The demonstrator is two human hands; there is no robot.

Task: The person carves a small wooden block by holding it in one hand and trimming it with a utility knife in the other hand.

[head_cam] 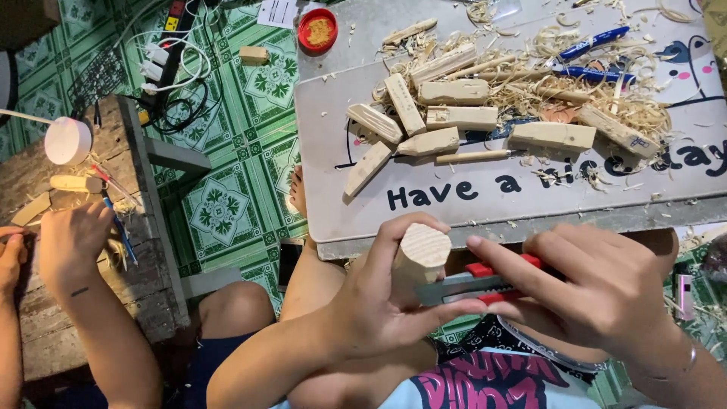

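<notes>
My left hand [379, 307] grips a short round wooden block [421, 252], its pale end grain facing up. My right hand [598, 291] holds a red utility knife [485, 282], whose metal blade lies against the side of the block, with my left thumb resting along the blade. Both hands are just in front of the near edge of a low white table [530, 201].
On the table lie several carved wooden pieces [454, 117], a heap of wood shavings [575, 83], blue pens [594, 42] and a red lid [318, 29]. At left, another person's hands [68, 246] work at a wooden bench. A power strip and cables [170, 60] lie on the green tiled floor.
</notes>
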